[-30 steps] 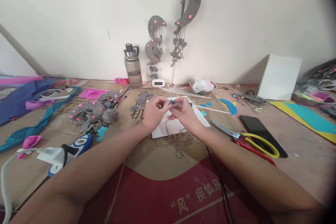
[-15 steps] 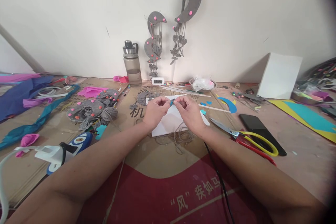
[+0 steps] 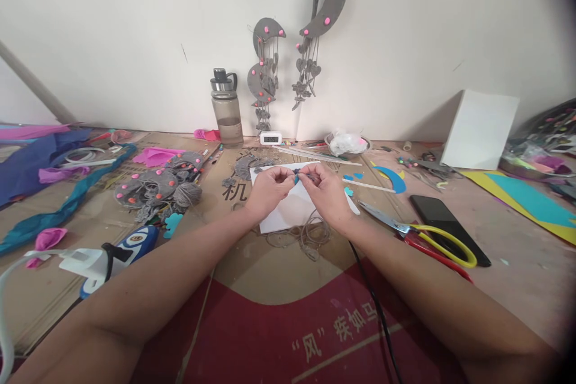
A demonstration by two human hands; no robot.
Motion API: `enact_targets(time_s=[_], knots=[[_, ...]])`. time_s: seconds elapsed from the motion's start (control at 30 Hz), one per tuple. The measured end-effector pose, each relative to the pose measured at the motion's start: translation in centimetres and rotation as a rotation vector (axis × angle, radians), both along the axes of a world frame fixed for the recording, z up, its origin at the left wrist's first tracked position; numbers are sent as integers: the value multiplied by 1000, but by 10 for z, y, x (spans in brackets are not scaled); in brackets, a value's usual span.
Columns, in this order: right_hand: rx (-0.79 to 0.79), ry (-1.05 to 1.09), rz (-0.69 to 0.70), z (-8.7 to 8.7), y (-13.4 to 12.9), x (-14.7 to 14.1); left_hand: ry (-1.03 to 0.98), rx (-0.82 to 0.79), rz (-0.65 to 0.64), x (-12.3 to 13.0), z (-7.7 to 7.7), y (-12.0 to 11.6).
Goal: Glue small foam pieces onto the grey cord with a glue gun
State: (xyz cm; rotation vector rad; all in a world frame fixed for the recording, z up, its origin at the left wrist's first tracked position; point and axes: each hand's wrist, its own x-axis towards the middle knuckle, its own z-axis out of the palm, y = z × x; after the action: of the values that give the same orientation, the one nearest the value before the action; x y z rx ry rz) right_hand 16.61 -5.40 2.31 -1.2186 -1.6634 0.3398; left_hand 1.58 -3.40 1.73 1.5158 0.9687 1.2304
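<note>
Over a white sheet of paper (image 3: pixel 283 216), my left hand (image 3: pixel 270 192) and my right hand (image 3: pixel 323 192) meet, both closed in a pinch. Between their fingertips is a small blue piece (image 3: pixel 296 179), mostly hidden, with something dark grey beside it. Its exact kind is too small to make out. Loops of thin grey cord (image 3: pixel 317 231) lie on the paper's near edge, below my right wrist. Just right of my right hand are small blue cutouts (image 3: pixel 348 191) and a thin white stick (image 3: pixel 371 185).
Scissors (image 3: pixel 418 234) and a black phone (image 3: pixel 450 228) lie to the right. Grey crescents with pink dots (image 3: pixel 153 186) and yarn (image 3: pixel 186 194) are piled left. A water bottle (image 3: pixel 227 111) and a small clock (image 3: pixel 270 138) stand by the wall. A black cable (image 3: pixel 375 303) crosses the cardboard (image 3: pixel 252 276).
My fingertips have shifted slightly around the small blue piece, and more dark grey shows beside it. Both arms stay nearly where they were.
</note>
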Motion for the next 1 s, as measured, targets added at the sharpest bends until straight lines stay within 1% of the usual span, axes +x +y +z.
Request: enact_targets(time_s=[0.17, 0.27, 0.37, 0.47, 0.63, 0.73, 0.87, 1.0], knots=[[18, -59, 43, 2, 0, 2, 18, -15, -44, -2, 1, 1], [-3, -45, 38, 1, 1, 3, 38, -12, -46, -3, 3, 2], [-34, -25, 27, -1, 4, 4, 119, 12, -45, -4, 7, 3], [-57, -28, 16, -3, 6, 7, 181, -12, -64, -6, 11, 4], [-28, -96, 2, 0, 5, 8, 174, -1, -116, -9, 12, 6], [29, -182, 0, 2, 2, 6, 256, 89, -84, -9, 14, 4], [87, -263, 2, 2, -1, 5, 381, 287, 7, -9, 19, 0], [72, -275, 46, 1, -5, 4, 477, 394, 88, -9, 22, -2]])
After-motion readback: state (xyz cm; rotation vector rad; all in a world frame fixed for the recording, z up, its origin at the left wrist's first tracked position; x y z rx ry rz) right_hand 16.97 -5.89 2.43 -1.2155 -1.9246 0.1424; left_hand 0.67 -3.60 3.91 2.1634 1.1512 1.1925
